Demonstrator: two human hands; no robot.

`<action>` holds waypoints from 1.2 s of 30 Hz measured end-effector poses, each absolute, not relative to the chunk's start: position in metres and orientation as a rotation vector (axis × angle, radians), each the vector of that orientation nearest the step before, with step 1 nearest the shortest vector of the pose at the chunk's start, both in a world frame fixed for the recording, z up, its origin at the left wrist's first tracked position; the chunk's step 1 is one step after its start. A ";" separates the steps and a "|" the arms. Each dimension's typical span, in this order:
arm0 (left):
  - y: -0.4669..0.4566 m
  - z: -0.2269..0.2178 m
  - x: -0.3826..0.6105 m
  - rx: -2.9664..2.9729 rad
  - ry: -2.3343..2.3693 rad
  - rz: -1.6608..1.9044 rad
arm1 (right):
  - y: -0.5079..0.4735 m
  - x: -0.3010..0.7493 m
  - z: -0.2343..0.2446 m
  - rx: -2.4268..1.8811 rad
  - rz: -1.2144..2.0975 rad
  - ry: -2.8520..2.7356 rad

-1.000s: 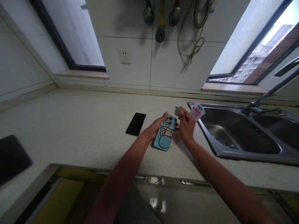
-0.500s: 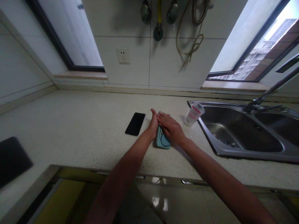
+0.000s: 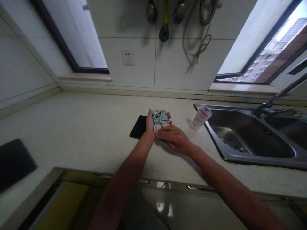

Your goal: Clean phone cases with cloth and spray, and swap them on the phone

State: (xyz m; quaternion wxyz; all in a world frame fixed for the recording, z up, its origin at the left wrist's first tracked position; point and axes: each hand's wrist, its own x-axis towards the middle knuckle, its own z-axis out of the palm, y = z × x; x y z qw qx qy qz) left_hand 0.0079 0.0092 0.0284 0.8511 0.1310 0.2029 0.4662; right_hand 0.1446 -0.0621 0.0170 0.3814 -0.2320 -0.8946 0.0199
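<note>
While the left hand [image 3: 150,124] cradles the teal cartoon-cased smartphone [image 3: 160,118] from beneath, thumb along one side and fingertips showing past the other, the right hand [image 3: 177,136] lies across the lower part of the case's back, palm down with its fingers together (a pale edge [image 3: 155,129] shows by its fingertips, though whether they pinch it I cannot tell). Compared with half a second ago, the camera end is uncovered, the right fingers sit nearer the bottom, and the held phone is farther left, so the left hand now partly hides the black smartphone [image 3: 138,127] lying just outside it. That suggests the handling has passed from the camera end toward the lower half. The cased phone lies between the two hands, back upward, its camera end pointing away from the wrists; its long axis runs away from the person, leaning slightly to the left hand's side at the far end. Beyond the right hand, well apart from it, a clear plastic cup [image 3: 200,118] leans beside the sink [image 3: 251,160].
</note>
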 end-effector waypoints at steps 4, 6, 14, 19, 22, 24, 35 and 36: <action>0.014 0.022 0.004 0.280 0.426 1.023 | -0.068 0.145 0.025 -0.471 0.155 -2.351; 0.016 0.019 0.003 0.263 0.455 1.042 | -0.069 0.147 0.029 -0.471 0.198 -2.370; 0.016 0.025 0.000 0.188 0.463 1.001 | -0.064 0.171 0.034 -0.543 0.297 -2.292; 0.017 0.026 0.000 0.163 0.456 1.044 | -0.058 0.188 0.040 -0.750 0.380 -2.307; 0.019 0.022 0.001 0.150 0.455 1.067 | -0.056 0.193 0.042 -0.840 0.434 -2.261; 0.021 0.019 0.003 0.152 0.450 1.061 | -0.054 0.193 0.041 -0.879 0.473 -2.184; 0.017 0.018 0.017 0.215 0.588 0.826 | -0.035 0.173 0.007 -1.263 0.610 -1.415; 0.015 0.019 0.017 0.215 0.554 0.767 | -0.033 0.173 0.005 -1.273 0.600 -1.377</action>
